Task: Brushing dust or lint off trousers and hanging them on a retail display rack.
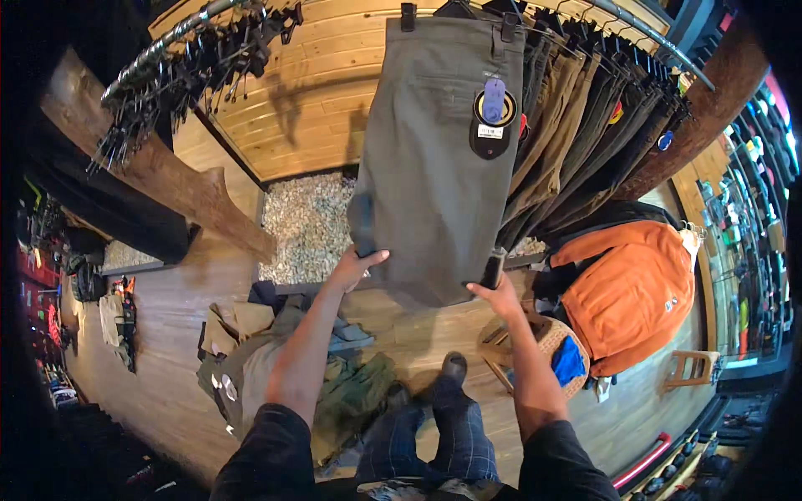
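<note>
A pair of grey pants [430,167] hangs by its waistband from the black clips of a hanger on the rail. A purple tag and a dark patch with a round emblem are fixed near its back pocket. At the lower left edge of the pants, my left hand [355,265] grips the cloth, thumb on the front and fingers mostly behind it. My right hand [499,296] holds the lower right corner, next to a dark strip [493,269] whose kind I cannot make out. Between the two hands the cloth hangs spread and fairly flat.
More pants [576,125] hang on the rail to the right. Bare black hangers [192,83] crowd the left rail. Clothes [276,351] lie piled on the wooden floor by my feet. At right are a woven stool [547,342] with a blue cloth and an orange sweatshirt [631,288].
</note>
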Available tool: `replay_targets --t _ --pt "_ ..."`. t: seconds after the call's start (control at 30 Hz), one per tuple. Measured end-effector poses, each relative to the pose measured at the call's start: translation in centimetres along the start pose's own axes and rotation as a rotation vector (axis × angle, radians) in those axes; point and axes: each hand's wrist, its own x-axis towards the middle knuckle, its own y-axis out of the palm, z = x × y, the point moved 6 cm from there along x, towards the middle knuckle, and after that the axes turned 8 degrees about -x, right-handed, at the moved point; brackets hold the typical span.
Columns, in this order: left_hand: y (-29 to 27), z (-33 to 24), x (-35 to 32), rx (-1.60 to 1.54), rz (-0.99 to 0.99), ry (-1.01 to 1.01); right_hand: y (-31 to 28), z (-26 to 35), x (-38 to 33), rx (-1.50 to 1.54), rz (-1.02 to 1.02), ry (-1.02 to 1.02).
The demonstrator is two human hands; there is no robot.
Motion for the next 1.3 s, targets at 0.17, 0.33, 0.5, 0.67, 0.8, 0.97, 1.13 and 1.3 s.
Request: replay_targets --t 0.17,0.33,0.5,0.67,0.8,0.97,1.13,1.3 --pt "0.3 0.5 -7.2 -0.164 -0.008 -0.041 -1.5 0.6 -4.4 0.070 -0.059 0.019" --pt "1.6 7.2 -14.8 0.034 0.039 -0.265 -0.8 -2.7 -9.5 0.081 0.090 0.123" --pt "1.6 11.1 -21.2 -0.316 0.056 -0.191 -2.0 -0.6 -13.3 0.137 0.124 0.200" --pt "5.8 15.6 -26.3 -0.055 0.100 -0.266 -2.1 -3.4 -17.9 0.240 0.249 0.291" --pt "8.1 14.7 -31.0 -0.218 0.034 -0.269 -3.7 -2.1 -22.1 0.201 0.203 0.168" --pt "9.2 21.0 -33.1 -0.268 0.068 -0.370 -3.6 -5.2 -24.1 0.182 0.251 0.255" --pt "10.4 21.5 -37.7 -0.422 -0.005 -0.564 -2.3 -6.2 -28.2 0.195 0.315 0.308" --pt "8.6 23.9 -40.2 -0.513 -0.020 -0.505 -0.9 -9.2 -32.6 0.209 0.288 0.306"
